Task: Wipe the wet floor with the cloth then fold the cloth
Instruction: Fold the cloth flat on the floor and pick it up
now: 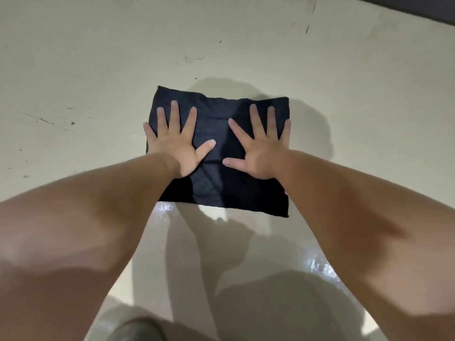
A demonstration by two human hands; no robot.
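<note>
A dark navy cloth (pixel 216 124) lies spread flat, roughly square, on the pale floor (pixel 98 70) in the middle of the view. My left hand (pixel 176 143) presses palm-down on its left half, fingers spread wide. My right hand (pixel 261 146) lies flat on the right half, fingers also apart. Neither hand grips the fabric. A wet, glossy patch of floor (pixel 165 207) shines just below the cloth's near edge, and another wet patch (pixel 320 267) glints lower right beside my right forearm.
Dark scuff marks (pixel 46 121) dot the floor at left and at the top right (pixel 307 28). A dark wall base or edge (pixel 418 8) runs across the top right corner. My knee (pixel 138 331) shows at the bottom.
</note>
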